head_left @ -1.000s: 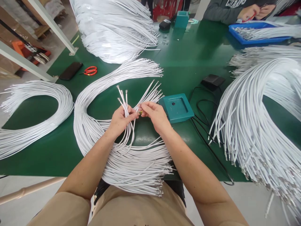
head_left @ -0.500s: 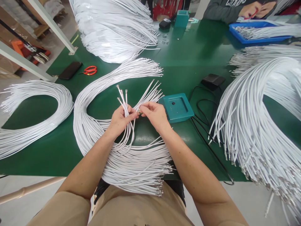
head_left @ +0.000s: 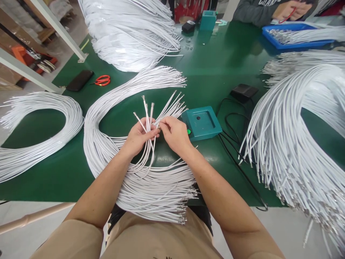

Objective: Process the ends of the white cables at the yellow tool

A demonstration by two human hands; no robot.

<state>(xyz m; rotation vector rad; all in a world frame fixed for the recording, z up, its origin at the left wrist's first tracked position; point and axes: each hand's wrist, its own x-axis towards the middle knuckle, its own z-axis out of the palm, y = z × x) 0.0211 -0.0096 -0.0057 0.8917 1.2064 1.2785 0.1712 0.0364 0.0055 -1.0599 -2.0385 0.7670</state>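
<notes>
Several white cables [head_left: 148, 118] stand up out of my left hand [head_left: 141, 135], which is closed around them. Their ends fan out above the fingers, with small stripped or metallic tips. My right hand [head_left: 175, 133] pinches the end of one more cable right beside the left fingertips; the fingers hide most of that end. Under both hands lies a large curved bundle of white cables [head_left: 98, 126], its near ends reaching down to my lap. A teal box [head_left: 203, 122] with a recessed top sits just right of my right hand, a green button showing on its side.
Left are a cable coil [head_left: 72, 111], a dark phone-like object [head_left: 80, 80] and red-handled scissors [head_left: 102, 80]. Big cable piles [head_left: 132, 32] lie behind and at right [head_left: 280, 118]. A black pedal-like box [head_left: 244, 93] trails cords. A co-worker's hands [head_left: 291, 10] are beyond a blue tray [head_left: 299, 45].
The cable ends in my left hand have shifted right and spread apart. My right hand has turned slightly, uncovering the teal box's green button. The co-worker's hands have moved a little.
</notes>
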